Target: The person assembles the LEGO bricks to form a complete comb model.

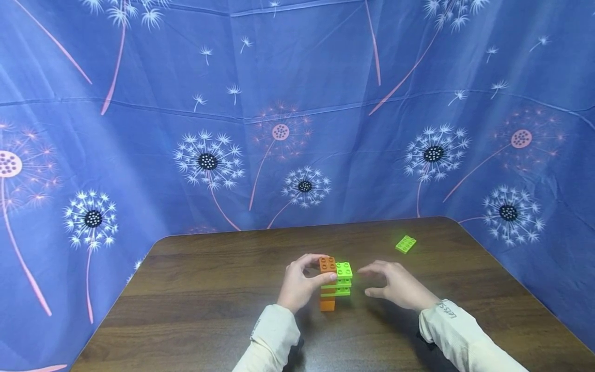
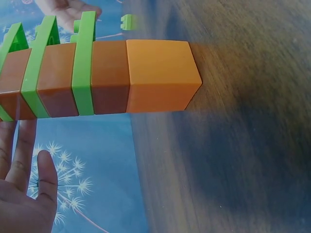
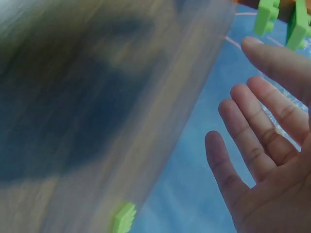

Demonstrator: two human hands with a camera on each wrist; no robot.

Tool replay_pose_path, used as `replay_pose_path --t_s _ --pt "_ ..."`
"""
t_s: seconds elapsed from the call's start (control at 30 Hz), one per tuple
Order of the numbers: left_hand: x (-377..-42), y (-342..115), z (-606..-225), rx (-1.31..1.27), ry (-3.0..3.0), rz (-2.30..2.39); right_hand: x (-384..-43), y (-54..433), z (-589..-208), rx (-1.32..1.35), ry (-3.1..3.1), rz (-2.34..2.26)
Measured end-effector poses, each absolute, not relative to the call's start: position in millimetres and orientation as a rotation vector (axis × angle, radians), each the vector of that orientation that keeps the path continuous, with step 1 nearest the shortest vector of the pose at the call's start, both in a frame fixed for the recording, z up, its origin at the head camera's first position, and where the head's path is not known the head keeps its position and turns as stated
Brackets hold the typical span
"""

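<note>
A tower of toy building bricks [image 1: 327, 304] stands upright on the table, its orange blocks alternating with thin green bricks [image 2: 83, 68] that jut out toward the right. An orange brick [image 1: 327, 264] with studs tops the stack. My left hand [image 1: 297, 284] grips the upper part from the left, thumb on the near side and fingers behind. To the right of the tower, my right hand [image 1: 395, 284] is apart from it, fingers extended and holding nothing. In the right wrist view, its fingers [image 3: 262, 136] are spread below the jutting green bricks [image 3: 266, 17].
A loose flat green brick [image 1: 406, 244] lies toward the back right of the brown wooden table [image 1: 209, 289]. Behind the table hangs a blue cloth [image 1: 353, 144] with a dandelion print.
</note>
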State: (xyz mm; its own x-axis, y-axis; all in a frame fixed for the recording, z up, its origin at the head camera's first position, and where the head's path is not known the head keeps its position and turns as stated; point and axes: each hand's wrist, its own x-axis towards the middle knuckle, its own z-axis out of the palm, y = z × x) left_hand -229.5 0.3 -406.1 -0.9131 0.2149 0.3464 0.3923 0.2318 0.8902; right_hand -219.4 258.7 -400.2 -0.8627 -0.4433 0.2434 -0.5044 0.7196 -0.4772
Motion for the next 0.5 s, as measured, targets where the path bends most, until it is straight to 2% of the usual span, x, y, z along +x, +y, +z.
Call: replay_pose_path --t_s 0.27,0.5 --pt "-228.1 -0.3 -407.5 -0.587 -2.32 -1.728 -219.3 282.9 -409.9 0.739 -2.823 0.802" --pt "-228.0 2.7 -408.3 -0.584 -2.303 -1.75 -225.5 311.7 -419.8 0.604 -2.848 0.772"
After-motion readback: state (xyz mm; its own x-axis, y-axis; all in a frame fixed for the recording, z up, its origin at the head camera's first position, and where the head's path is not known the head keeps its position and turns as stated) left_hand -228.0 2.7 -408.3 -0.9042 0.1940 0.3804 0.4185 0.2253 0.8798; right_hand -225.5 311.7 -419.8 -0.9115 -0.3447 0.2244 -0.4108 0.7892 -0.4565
